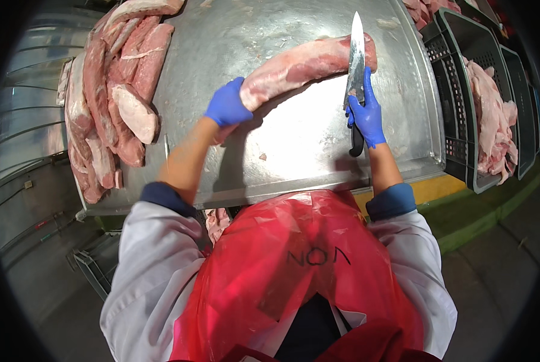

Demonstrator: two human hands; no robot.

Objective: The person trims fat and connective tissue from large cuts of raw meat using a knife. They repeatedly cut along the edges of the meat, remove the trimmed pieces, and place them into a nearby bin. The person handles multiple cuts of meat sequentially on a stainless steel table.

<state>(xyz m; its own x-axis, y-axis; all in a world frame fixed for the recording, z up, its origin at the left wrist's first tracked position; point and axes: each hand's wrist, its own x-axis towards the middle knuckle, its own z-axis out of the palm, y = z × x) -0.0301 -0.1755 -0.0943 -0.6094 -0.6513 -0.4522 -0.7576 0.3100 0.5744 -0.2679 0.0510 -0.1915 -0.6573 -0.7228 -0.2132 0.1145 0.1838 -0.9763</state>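
Note:
My left hand (228,102), in a blue glove, grips the left end of a long pink strip of raw meat (294,66) lying on the steel table (270,18). My right hand (365,108), also gloved in blue, is closed on a black-handled knife (357,42) near the strip's right end. The blade points away from me and lies over the meat, whose part beneath it is hidden.
Several long pieces of raw meat (113,90) are piled at the table's left. Grey plastic crates (449,78) with pale meat trimmings (490,120) stand at the right. Below the table's left front, part of another crate (92,271) shows.

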